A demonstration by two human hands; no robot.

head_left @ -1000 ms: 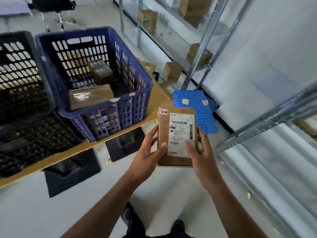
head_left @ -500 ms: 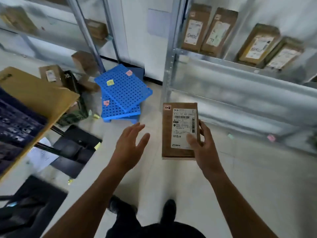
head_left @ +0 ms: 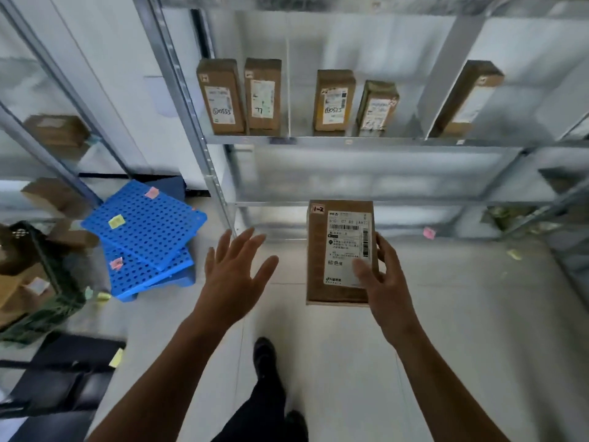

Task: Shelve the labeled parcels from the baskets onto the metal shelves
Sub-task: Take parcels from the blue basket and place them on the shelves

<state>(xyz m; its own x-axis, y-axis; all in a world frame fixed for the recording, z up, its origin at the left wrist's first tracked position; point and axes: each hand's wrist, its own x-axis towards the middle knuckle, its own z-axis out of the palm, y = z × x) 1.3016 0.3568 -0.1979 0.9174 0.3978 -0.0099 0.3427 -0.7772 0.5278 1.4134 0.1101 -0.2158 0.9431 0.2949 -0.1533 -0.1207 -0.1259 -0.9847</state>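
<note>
Here, right hand (head_left: 387,282) with fingers clamped on a labeled parcel (head_left: 339,252), left hand (head_left: 234,275) beside it, fingers spread apart, metal shelves (head_left: 318,141) ahead.

Hands: we see our left hand (head_left: 234,272) and right hand (head_left: 385,282) bare
Arms: we see both forearms (head_left: 430,362) bare
Legs: plain black cloth trousers (head_left: 267,406)
Feet: black rounded shoes (head_left: 263,352)

A flat brown parcel (head_left: 339,252) with a white printed label and a small tag "1-2" in its upper left corner is held upright in the air by the right hand (head_left: 387,282), with the label facing the camera. Above it, five other parcels (head_left: 334,102) stand upright in a row on the metal shelf (head_left: 318,141).
</note>
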